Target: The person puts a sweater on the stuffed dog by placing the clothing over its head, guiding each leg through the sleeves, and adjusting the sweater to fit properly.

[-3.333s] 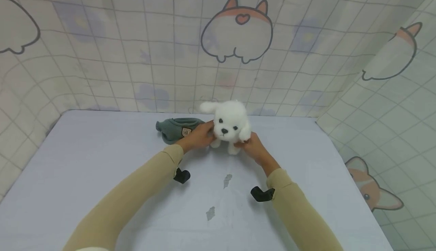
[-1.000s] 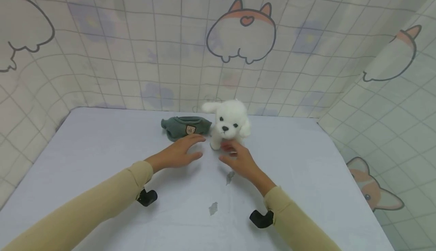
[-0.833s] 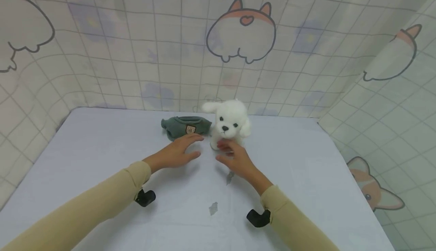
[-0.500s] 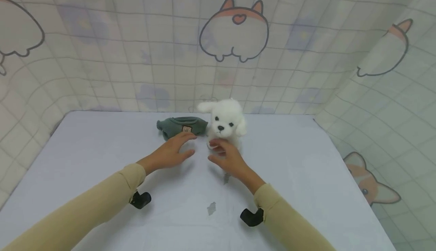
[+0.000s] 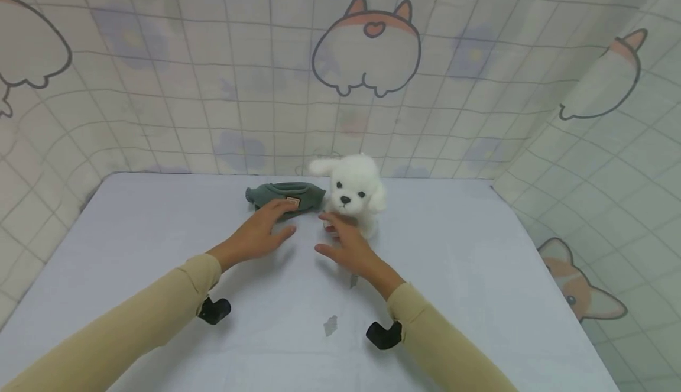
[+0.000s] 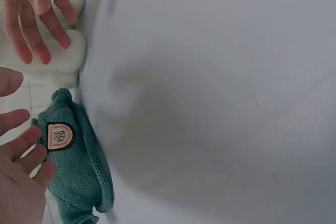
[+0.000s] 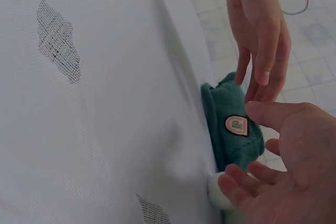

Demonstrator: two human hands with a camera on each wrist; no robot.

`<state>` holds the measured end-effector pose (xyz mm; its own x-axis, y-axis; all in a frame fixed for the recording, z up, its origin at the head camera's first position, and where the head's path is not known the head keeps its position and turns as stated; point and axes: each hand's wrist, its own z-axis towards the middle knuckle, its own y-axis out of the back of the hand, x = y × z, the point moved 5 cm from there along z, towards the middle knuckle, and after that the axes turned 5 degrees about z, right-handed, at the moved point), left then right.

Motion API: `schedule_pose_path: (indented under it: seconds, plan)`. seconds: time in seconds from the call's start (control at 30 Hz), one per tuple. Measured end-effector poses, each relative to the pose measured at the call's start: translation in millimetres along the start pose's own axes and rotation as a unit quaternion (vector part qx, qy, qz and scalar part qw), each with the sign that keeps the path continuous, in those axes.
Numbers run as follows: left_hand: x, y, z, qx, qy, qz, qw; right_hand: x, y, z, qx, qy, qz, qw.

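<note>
A white plush dog [image 5: 352, 193] stands upright near the far edge of the table, facing me. Just left of it lies a small green knitted garment [image 5: 282, 193] with a tan badge [image 6: 59, 136]. My left hand [image 5: 264, 229] is flat and open, fingertips reaching the garment's near edge [image 6: 79, 171]; whether they touch it I cannot tell. My right hand [image 5: 342, 242] is open too, fingers spread just in front of the dog's front paws [image 7: 222, 192]. Neither hand holds anything.
The table [image 5: 468, 274] wears a pale lavender cloth with two small grey marks [image 5: 330, 324]. Curtains printed with cartoon animals [image 5: 367, 43] close off the back and right sides. Black camera mounts [image 5: 214, 310] hang under both wrists.
Earlier both hands held the plush dog; they have let go and drawn back. In the last second the left hand reached to the green garment and the right slid left before the dog.
</note>
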<state>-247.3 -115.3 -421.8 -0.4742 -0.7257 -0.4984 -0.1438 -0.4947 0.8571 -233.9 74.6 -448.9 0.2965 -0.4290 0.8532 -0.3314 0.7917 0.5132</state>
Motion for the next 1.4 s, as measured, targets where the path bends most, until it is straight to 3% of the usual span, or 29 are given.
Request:
schedule_pose_path:
  seconds: [0.23,0.57,0.83,1.1,1.4]
  plan:
    - [10.0,4.7,-0.8,-0.021,0.014,0.014,0.9996,4.9,-2.5,7.2,0.020,-0.016,-0.013,0.9996]
    - [9.7,18.5,-2.7,-0.043,0.025,0.027,0.9984,14.1,-4.2,16.4,0.052,-0.054,-0.024,0.9969]
    - [17.6,20.3,-1.1,-0.046,0.030,0.034,0.9979,15.1,-5.3,24.5,0.054,-0.063,-0.013,0.9965]
    - [22.8,24.1,-0.3,-0.051,0.040,0.040,0.9971,17.0,-10.1,32.7,0.053,-0.050,-0.040,0.9966]
    - [33.1,34.8,3.0,-0.055,0.060,0.043,0.9957,14.6,-12.7,44.6,0.022,-0.051,-0.062,0.9965]
